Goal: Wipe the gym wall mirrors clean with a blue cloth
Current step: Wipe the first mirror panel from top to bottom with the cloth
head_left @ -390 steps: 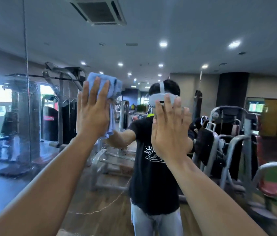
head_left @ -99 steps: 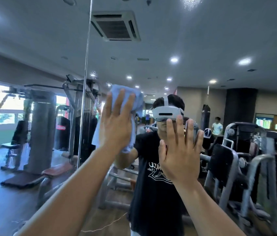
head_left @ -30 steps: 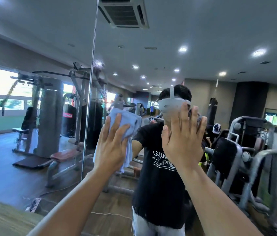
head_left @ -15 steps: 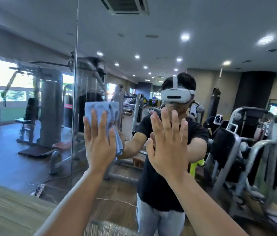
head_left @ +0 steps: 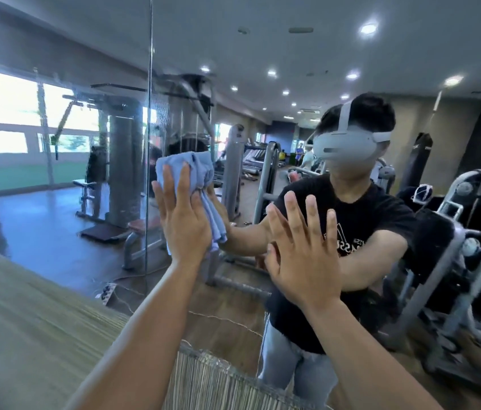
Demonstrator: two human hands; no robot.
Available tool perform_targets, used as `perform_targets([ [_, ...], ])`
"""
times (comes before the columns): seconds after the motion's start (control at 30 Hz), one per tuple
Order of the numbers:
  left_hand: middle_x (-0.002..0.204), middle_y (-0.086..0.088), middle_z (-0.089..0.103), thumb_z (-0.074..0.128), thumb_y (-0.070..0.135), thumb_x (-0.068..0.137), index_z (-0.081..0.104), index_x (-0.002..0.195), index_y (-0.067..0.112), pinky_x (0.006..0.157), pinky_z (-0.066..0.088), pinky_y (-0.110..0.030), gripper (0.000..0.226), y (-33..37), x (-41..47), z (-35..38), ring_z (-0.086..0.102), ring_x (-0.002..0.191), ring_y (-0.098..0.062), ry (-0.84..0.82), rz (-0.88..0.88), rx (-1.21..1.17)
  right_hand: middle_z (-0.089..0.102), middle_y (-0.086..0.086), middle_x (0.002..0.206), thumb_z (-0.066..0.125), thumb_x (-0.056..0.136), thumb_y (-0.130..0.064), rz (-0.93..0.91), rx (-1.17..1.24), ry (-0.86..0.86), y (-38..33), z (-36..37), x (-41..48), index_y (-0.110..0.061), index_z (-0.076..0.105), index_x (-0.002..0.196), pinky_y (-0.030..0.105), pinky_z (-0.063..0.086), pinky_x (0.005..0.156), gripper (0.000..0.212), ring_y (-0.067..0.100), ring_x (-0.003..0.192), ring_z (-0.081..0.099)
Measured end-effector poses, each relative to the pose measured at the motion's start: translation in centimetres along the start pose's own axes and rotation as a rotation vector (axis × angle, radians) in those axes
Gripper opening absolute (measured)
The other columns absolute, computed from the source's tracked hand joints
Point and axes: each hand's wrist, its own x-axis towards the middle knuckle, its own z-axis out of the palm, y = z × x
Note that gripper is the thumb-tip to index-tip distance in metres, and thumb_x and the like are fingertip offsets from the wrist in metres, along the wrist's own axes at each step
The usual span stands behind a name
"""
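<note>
Room: we face a gym wall mirror [head_left: 262, 69] reflecting weight machines [head_left: 186, 149].
Left hand [head_left: 184, 220]: flat, fingers spread, pressing the blue cloth [head_left: 194, 179] against our mirror.
Right hand [head_left: 304, 253]: spread flat, empty, on the glass.

Glossy glass on the wall mirror [head_left: 277, 42], smooth and reflective, with a thin vertical seam [head_left: 149, 113] between panels. Soft, matt cloth [head_left: 200, 173], pale blue, bunched into folds, looks like terry or microfibre. Wood-grain ledge [head_left: 26, 306] along the bottom, matt and streaky, probably laminate. In the reflection: grey painted metal on the gym machines [head_left: 452, 261], slight sheen; smooth matt white plastic on the headset [head_left: 345, 149]; flat black cotton-looking T-shirt [head_left: 360, 208]; shiny dark floor [head_left: 41, 226].
</note>
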Motion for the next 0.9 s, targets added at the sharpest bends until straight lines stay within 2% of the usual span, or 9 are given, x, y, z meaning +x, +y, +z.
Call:
perform_targets([
  [0.13,0.165,-0.002,0.026,0.043,0.02,0.106,0.041,0.152,0.026,0.123,0.024,-0.047,0.047,-2.0,-1.1,-0.1,0.022,0.151,-0.029,0.107,-0.233,-0.068,0.021,0.013,0.169,0.039,0.101,-0.035,0.002,0.026,0.034,-0.2,0.2,0.0,-0.02,0.028,0.162,0.061,0.012,0.125,0.064,0.041,0.155,0.019],
  [0.37,0.168,-0.005,0.015,0.038,0.018,0.109,0.029,0.158,0.024,0.124,0.018,-0.045,0.05,-6.2,-8.5,-1.6,0.015,0.153,-0.029,0.1,-0.645,-0.157,0.022,0.013,0.169,0.038,0.101,-0.033,0.017,0.002,0.062,-0.5,0.5,0.2,-0.02,0.029,0.162,0.06,0.005,0.126,0.063,0.041,0.154,0.021],
  [0.53,0.168,-0.004,0.013,0.033,0.018,0.109,0.022,0.159,0.032,0.119,0.025,-0.057,0.053,-4.0,-5.4,-1.2,0.021,0.151,-0.036,0.112,-0.856,-0.199,0.019,0.014,0.169,0.035,0.102,-0.033,0.017,0.001,0.067,-0.4,0.5,0.1,-0.019,0.028,0.162,0.061,0.008,0.126,0.063,0.042,0.154,0.019],
  [0.63,0.169,-0.004,0.007,0.031,0.018,0.108,0.016,0.159,0.034,0.122,0.023,-0.055,0.056,-1.9,-2.2,-1.0,0.012,0.154,-0.035,0.111,-0.797,-0.301,0.02,0.014,0.169,0.036,0.101,-0.034,0.019,0.008,0.078,-0.4,0.6,0.1,-0.018,0.029,0.162,0.062,0.012,0.125,0.063,0.042,0.154,0.02],
  [0.7,0.169,-0.005,0.005,0.031,0.018,0.11,0.015,0.161,0.028,0.124,0.017,-0.05,0.054,0.5,0.0,-1.3,0.006,0.155,-0.031,0.079,-0.698,-0.288,0.02,0.015,0.169,0.035,0.101,-0.035,0.011,-0.005,0.077,-0.4,0.8,0.0,-0.017,0.028,0.162,0.063,0.014,0.124,0.064,0.043,0.154,0.02],
  [0.77,0.169,-0.004,0.005,0.032,0.022,0.11,0.014,0.161,0.028,0.124,0.018,-0.05,0.054,2.0,1.2,-1.6,0.006,0.155,-0.03,0.065,-0.601,-0.252,0.018,0.015,0.169,0.033,0.101,-0.036,0.003,-0.007,0.07,-0.3,0.9,-0.1,-0.017,0.027,0.163,0.063,0.013,0.124,0.065,0.042,0.155,0.018],
  [0.9,0.169,-0.002,0.005,0.037,0.03,0.109,0.015,0.161,0.028,0.125,0.013,-0.047,0.056,-0.1,-1.3,-0.9,0.004,0.156,-0.026,0.06,-0.488,-0.181,0.021,0.014,0.169,0.035,0.101,-0.034,0.014,0.01,0.079,-0.3,0.6,-0.1,-0.019,0.028,0.162,0.062,0.015,0.124,0.063,0.041,0.155,0.019],
])
